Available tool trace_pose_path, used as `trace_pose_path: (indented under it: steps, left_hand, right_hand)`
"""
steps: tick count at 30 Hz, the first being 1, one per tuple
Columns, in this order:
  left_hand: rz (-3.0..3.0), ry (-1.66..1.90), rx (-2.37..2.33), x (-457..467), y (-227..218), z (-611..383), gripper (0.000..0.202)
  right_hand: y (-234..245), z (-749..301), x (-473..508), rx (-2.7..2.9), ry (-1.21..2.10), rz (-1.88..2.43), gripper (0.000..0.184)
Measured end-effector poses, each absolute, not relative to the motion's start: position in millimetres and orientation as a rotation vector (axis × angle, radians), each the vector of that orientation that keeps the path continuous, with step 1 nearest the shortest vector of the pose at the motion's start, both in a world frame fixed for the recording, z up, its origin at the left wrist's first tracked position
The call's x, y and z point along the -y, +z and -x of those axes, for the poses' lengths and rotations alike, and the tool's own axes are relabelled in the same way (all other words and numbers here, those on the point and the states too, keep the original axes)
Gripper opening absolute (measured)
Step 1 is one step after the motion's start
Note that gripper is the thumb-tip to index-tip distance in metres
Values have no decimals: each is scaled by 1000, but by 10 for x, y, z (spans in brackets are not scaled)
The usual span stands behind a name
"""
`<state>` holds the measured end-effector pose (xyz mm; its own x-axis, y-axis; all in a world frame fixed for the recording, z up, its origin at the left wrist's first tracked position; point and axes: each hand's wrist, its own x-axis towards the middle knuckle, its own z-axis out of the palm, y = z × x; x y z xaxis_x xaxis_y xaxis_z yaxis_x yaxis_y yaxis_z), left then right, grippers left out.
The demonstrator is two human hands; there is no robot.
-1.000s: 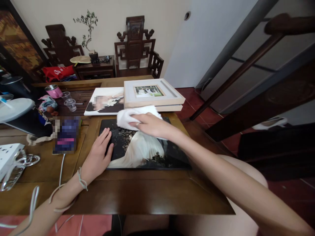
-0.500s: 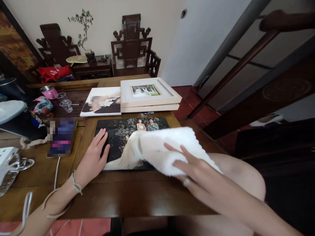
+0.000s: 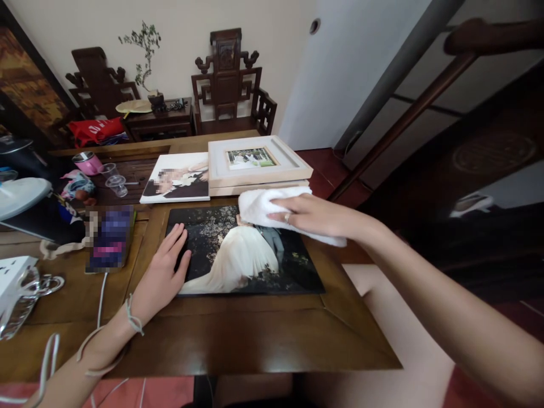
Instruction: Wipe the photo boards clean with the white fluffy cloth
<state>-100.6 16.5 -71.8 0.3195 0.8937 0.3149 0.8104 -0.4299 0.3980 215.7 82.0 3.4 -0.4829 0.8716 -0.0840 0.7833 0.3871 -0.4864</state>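
Observation:
A dark wedding photo panel (image 3: 250,255) lies flat on the wooden table (image 3: 238,340). My left hand (image 3: 165,263) rests with fingers stretched out over the panel's left edge. At the panel's upper right, a white cloth (image 3: 259,204) is under my right hand (image 3: 310,212), whose fingers press and grip it. The cloth covers the top right part of the picture, including the upper part of the figures, and one end of it hangs past the panel's edge.
Behind the panel lie a white-edged photo print (image 3: 176,190) and stacked pale wooden frames (image 3: 259,164). To the left are a phone (image 3: 110,238) on a white cable, a power strip (image 3: 15,277), a pink mug (image 3: 87,164) and clear plastic cups (image 3: 115,184). Carved chairs (image 3: 225,79) stand beyond.
My right hand has carried the cloth up and away from me, from the panel's right middle to its top right edge. The lower right of the picture is uncovered. My left hand stays put.

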Motion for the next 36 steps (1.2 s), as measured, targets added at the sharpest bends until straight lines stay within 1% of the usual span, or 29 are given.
trace_pose_path:
  steps: [2, 5, 10, 13, 15, 18, 21, 25, 28, 31, 34, 36]
  left_hand:
    - [-2407, 746, -1579, -163, -717, 1003, 45]
    - [-2402, 740, -1584, -158, -716, 994, 46]
    - [-2391, 725, -1604, -152, -710, 982, 47]
    - [-2380, 727, -1605, -154, -705, 977, 47]
    - [-2378, 724, -1603, -158, -703, 977, 47]
    - [-2387, 715, -1600, -162, -705, 977, 47]
    - [-2389, 722, -1601, -164, -706, 979, 48]
    - [-2389, 736, -1591, -161, -703, 985, 48]
    - [-2389, 733, -1588, -158, -702, 992, 48]
    - [-2393, 724, -1592, -155, -708, 996, 48]
    - [-2393, 720, -1600, -150, -716, 990, 48]
    - [-2393, 716, -1602, -145, -719, 983, 48]
  right_hand:
    - [30, -2135, -914, 2470, 681, 1491, 34]
    - [-24, -2065, -783, 2531, 620, 1463, 27]
    - [-249, -2009, -55, 2498, 370, 1475, 28]
    - [-353, -2138, 451, 2533, 409, 1417, 27]
    - [-378, -2270, 721, 2575, 468, 1289, 31]
    - [-325, -2409, 910, 2608, 543, 1187, 44]
    - [-162, -2371, 762, 2616, 632, 1275, 47]
    - [59, -2155, 157, 2635, 770, 1420, 44]
    - [60, -2010, -343, 2627, 699, 1359, 37]
    - [-102, -1894, -641, 2604, 529, 1307, 31]
    - [-324, -1795, -614, 2584, 289, 1345, 32]
    - [-435, -1756, -427, 2589, 191, 1339, 34]
